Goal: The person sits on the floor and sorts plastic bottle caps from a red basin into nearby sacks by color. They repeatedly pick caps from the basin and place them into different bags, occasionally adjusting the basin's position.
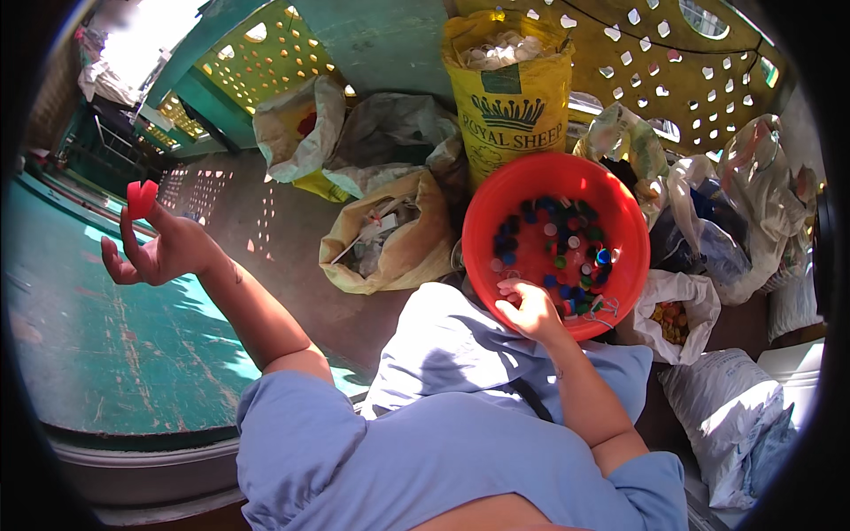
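Observation:
Out to the left, raised above the turquoise surface, my left hand [159, 249] pinches a small red plastic piece [141, 199] between thumb and fingertip; its other fingers are curled loosely. My right hand [529, 308] reaches over the near-left rim of a red plastic basin [487, 202], palm partly turned up. Its thumb and fingers are apart, and I see nothing held between them. Inside the basin lie many plastic bottle caps [574, 242], mostly blue, black, green, red and white. A pale thin loop of string or wire [604, 310] sits near the basin's front right.
Behind the basin stands a tall yellow sack [514, 106] filled with whitish pieces. Open sacks [392, 232] are left of it. To the right are a white bag of yellow-orange caps [671, 322], plastic bags [710, 219] and a full white sack [727, 405]. A turquoise surface [133, 352] spans the left.

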`<state>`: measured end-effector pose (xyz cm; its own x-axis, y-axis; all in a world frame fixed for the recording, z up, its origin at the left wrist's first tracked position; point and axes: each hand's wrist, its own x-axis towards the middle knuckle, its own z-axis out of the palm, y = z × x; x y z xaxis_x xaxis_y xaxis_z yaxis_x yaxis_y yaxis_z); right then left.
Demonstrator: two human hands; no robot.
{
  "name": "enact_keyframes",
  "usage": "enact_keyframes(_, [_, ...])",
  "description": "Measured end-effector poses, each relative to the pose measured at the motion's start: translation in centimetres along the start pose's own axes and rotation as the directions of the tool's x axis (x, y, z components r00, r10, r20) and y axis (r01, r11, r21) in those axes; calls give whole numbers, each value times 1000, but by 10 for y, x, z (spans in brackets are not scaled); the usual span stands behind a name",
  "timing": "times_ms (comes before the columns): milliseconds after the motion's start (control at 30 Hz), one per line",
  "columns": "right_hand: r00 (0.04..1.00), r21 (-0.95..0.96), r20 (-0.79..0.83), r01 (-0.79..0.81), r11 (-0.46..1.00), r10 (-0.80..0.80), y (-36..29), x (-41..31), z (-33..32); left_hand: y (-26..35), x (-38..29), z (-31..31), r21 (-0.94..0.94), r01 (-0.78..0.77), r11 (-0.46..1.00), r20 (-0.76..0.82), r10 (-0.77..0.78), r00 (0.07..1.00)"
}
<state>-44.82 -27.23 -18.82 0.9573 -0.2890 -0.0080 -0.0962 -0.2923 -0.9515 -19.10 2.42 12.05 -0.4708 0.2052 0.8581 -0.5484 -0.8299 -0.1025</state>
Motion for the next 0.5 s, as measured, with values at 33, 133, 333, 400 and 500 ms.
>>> enact_keyframes(33, [1000, -9, -5, -11, 1000, 11, 0, 1, -1, -20, -13, 16, 83, -5, 997, 88, -2, 996])
enact_keyframes(133, [999, -83, 45, 13, 996, -9, 0, 0, 7, -104, -75, 60, 296, -139, 945, 453, -11, 892])
enact_keyframes(333, [1000, -54, -2, -11, 999, 11, 0, -4, -1, -78, -141, 54, 112, 343, 933, 414, -358, 837])
enact_keyframes(400, [1000, -16, -10, 13, 1000, -13, 5, -5, -2, -39, -139, 40, 88, 498, 862, 451, -481, 752])
enact_keyframes(500, [999, -81, 22, 32, 996, -30, 7, -5, 1, 1, -155, 25, -253, 883, 396, 532, -706, 469])
